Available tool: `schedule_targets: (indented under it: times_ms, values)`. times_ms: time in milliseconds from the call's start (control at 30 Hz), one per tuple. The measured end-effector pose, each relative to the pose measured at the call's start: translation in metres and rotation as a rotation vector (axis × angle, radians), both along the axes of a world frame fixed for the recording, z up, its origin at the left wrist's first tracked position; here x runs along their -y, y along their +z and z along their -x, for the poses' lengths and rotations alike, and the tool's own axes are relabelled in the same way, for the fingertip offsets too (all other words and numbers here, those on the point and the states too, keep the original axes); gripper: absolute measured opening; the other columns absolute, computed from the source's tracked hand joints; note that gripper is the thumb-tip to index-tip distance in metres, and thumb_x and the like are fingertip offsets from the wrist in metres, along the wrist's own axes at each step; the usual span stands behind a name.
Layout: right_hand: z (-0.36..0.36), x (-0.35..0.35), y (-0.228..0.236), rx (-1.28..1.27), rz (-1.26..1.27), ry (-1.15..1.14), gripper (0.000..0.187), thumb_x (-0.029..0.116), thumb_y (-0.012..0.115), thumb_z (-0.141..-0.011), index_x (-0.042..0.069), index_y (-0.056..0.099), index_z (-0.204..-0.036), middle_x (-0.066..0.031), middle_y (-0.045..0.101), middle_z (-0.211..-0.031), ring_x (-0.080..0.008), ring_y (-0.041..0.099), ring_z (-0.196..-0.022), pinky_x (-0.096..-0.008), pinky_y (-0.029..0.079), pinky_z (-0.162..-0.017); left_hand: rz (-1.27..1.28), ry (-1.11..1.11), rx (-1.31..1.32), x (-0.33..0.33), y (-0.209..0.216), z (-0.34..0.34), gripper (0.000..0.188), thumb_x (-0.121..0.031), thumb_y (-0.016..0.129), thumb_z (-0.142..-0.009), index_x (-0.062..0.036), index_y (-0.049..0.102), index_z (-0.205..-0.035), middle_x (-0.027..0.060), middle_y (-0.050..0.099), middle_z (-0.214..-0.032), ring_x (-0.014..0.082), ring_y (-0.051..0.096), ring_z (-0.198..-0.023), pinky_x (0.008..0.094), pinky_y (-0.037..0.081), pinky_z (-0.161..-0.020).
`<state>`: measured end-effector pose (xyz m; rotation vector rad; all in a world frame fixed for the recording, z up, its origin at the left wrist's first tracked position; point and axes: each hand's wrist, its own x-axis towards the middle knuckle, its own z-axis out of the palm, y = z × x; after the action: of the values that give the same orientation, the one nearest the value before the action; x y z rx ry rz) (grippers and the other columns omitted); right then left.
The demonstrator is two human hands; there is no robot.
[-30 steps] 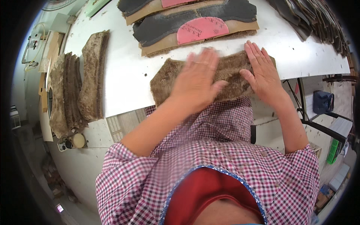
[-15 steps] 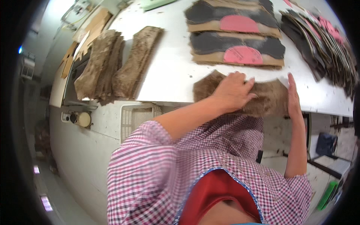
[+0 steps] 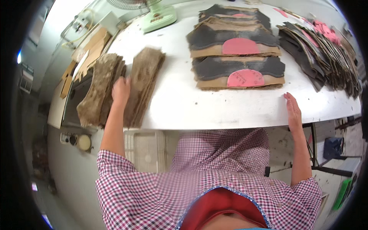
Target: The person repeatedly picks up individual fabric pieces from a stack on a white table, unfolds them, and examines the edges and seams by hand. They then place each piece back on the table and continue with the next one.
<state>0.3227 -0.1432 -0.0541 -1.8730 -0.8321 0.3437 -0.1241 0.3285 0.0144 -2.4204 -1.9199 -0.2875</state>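
Note:
My left hand (image 3: 120, 90) reaches to the left end of the white table (image 3: 184, 107) and lies between two stacks of brown fuzzy pieces. Its fingers touch the inner edge of the right stack (image 3: 147, 82); the left stack (image 3: 96, 92) hangs over the table's edge. My right hand (image 3: 293, 109) rests flat and empty on the table's front edge, fingers together. Beyond it lie stacked dark grey and tan shaped pieces with pink patches (image 3: 237, 67).
A fanned row of dark grey pieces (image 3: 322, 46) covers the right of the table. A pale green fan base (image 3: 159, 17) stands at the back. Tan card sheets (image 3: 90, 50) lie at the far left. A white slotted crate (image 3: 147, 151) sits under the table.
The brown fuzzy piece both hands pressed at the front edge is gone from there. My left hand has swung to the stacks on the left; my right hand stays at the edge.

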Motion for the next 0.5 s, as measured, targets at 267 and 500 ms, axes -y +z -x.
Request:
schedule_targets:
  times_ms: [267, 500]
  values:
    - [0.030, -0.062, 0.059, 0.122, -0.078, 0.087, 0.041, 0.028, 0.051, -0.099, -0.005, 0.055, -0.125, -0.0132, 0.061, -0.120, -0.0202, 0.055, -0.114, -0.0302, 0.040, -0.100, -0.014, -0.459, 0.443, 0.005, 0.019, -0.129, 0.049, -0.033, 0.056, -0.096, -0.0016, 0.050, -0.134, 0.0195, 0.057, -0.127, 0.0340, 0.055, -0.116, 0.0424, 0.044, -0.098]
    - [0.015, -0.206, 0.085, -0.435, -0.284, 0.131, 0.051, 0.042, 0.051, -0.099, -0.004, 0.057, -0.121, -0.0098, 0.060, -0.118, -0.0202, 0.056, -0.113, -0.0323, 0.042, -0.103, 0.113, -0.728, 0.738, 0.061, 0.038, -0.266, 0.035, -0.024, 0.070, -0.087, 0.0003, 0.062, -0.111, 0.0150, 0.068, -0.095, 0.0205, 0.063, -0.084, 0.0306, 0.049, -0.074]
